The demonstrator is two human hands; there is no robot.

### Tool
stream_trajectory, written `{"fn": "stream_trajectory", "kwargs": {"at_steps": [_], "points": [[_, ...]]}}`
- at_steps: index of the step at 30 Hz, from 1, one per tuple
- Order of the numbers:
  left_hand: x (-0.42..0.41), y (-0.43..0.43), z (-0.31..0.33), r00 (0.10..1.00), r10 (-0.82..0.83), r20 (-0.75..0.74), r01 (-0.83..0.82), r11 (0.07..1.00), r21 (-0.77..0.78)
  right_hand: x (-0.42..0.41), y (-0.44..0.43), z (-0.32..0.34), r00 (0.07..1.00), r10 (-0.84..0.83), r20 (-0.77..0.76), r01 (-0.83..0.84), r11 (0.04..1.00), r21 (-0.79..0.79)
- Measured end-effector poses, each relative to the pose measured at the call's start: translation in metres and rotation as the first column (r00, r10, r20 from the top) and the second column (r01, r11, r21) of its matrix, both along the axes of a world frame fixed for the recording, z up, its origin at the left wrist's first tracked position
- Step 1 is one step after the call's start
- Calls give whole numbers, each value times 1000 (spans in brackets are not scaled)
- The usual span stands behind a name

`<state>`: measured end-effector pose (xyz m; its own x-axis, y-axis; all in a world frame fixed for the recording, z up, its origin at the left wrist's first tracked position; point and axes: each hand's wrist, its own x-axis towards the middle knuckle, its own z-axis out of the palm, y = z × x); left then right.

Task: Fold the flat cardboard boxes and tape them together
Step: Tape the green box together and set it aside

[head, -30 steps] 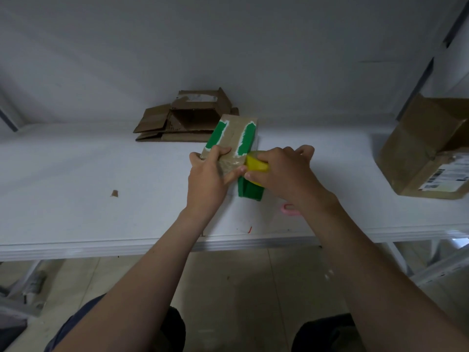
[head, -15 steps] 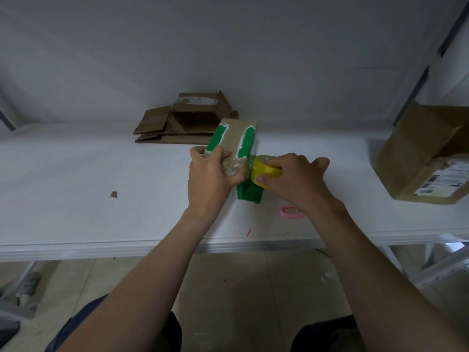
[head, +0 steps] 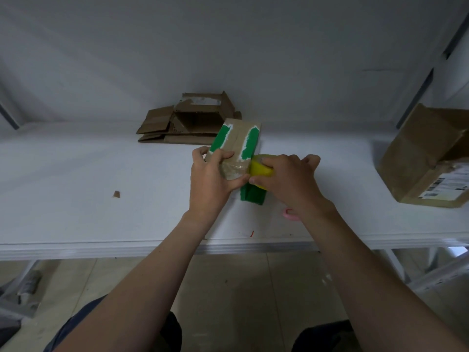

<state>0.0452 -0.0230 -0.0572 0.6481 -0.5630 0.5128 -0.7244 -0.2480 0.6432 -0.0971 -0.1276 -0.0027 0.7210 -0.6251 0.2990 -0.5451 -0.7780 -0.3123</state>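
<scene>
Pink item mostly behind the right wrist, perhaps a scissor handle; labelled carton partly beyond the right edge.

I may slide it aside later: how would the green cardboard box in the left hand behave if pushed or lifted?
Probably light: the left hand steadies the green box single-handed. It looks long and narrow, propped on one end on the table, so a high push would likely tip it. Its taped faces look flat, so fairly stiff.

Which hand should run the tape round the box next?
Right. The right hand grips the yellow tape roll against the box; the left hand is busy holding the box steady.
</scene>
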Motion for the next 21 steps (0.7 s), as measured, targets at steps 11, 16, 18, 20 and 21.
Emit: {"fn": "stream_trajectory", "kwargs": {"at_steps": [11, 16, 18, 20, 21], "points": [[10, 26, 49, 992, -116, -57, 113, 992, -52, -11, 16, 15, 992, -36, 118, 4, 964, 265], [14, 51, 102, 975, -216, 41, 213, 975, 62, -10, 39, 47, 992, -16, 125, -24, 950, 312], [15, 61, 124, 944, -325, 58, 312, 936, 164, -11, 43, 64, 979, 24, 202, -79, 960, 269], [13, 69, 144, 904, -423, 62, 394, 882, 259, -14, 47, 80, 967, 119, 224, -173, 954, 244], [10, 74, 153, 882, -466, 68, 429, 854, 294, -17, 51, 88, 961, 188, 205, -235, 944, 232]]}}
